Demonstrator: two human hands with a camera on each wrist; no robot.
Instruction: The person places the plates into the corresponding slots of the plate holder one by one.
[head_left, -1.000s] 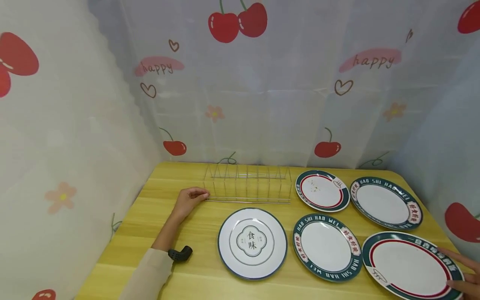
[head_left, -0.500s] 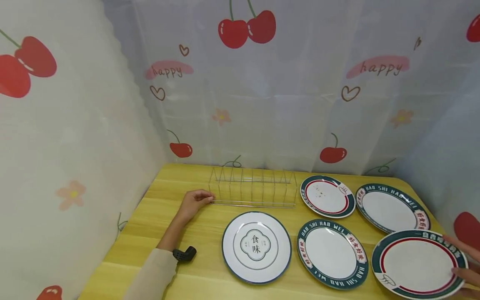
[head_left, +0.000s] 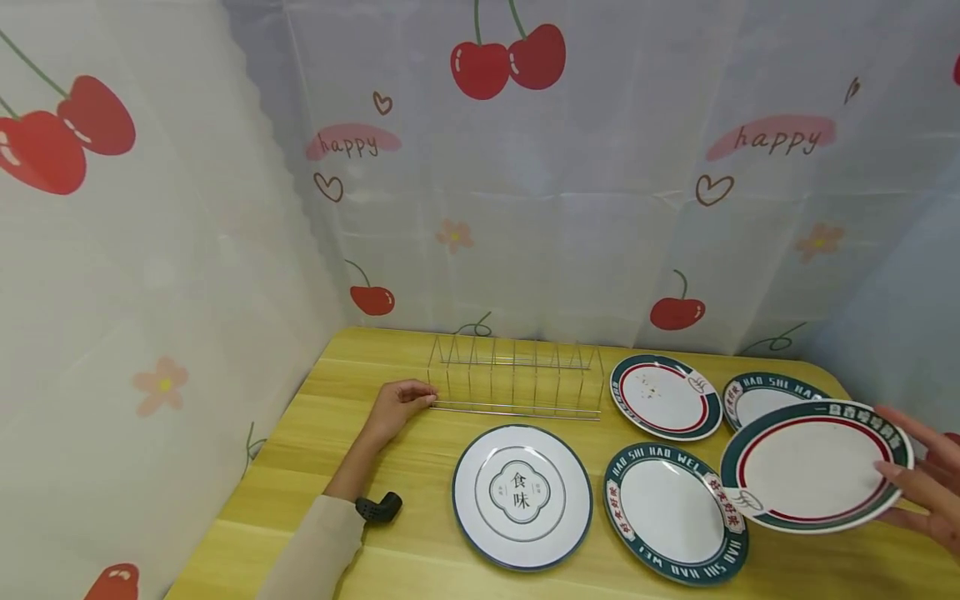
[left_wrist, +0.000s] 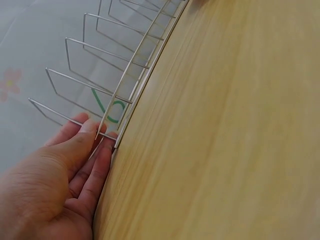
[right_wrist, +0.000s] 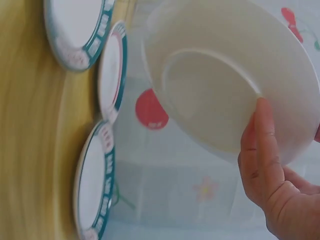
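My left hand point(head_left: 399, 410) pinches the left end of a wire plate rack point(head_left: 514, 379) at the back of the table; in the left wrist view thumb and fingers point(left_wrist: 102, 165) close round its corner wire. My right hand point(head_left: 926, 479) grips the right rim of an oval plate point(head_left: 817, 467) with a green border and red ring, thumb on top, fingers beneath. The right wrist view shows this plate's plain white underside point(right_wrist: 210, 95) tilted up off the table. It overlaps a green-rimmed oval plate point(head_left: 772, 400) behind it and the edge of a green-rimmed plate point(head_left: 671, 512) to its left.
A white plate point(head_left: 522, 498) with a blue rim lies in front of the rack. Right of the rack sits a smaller plate point(head_left: 666, 397) with a red ring and crumb-like specks. A cherry-patterned curtain point(head_left: 555, 208) encloses the wooden table point(head_left: 405, 533).
My right hand has raised the red-ringed oval plate off the table and moved it back and leftward over its neighbours. The left hand keeps its hold on the rack. The head view has shifted slightly.
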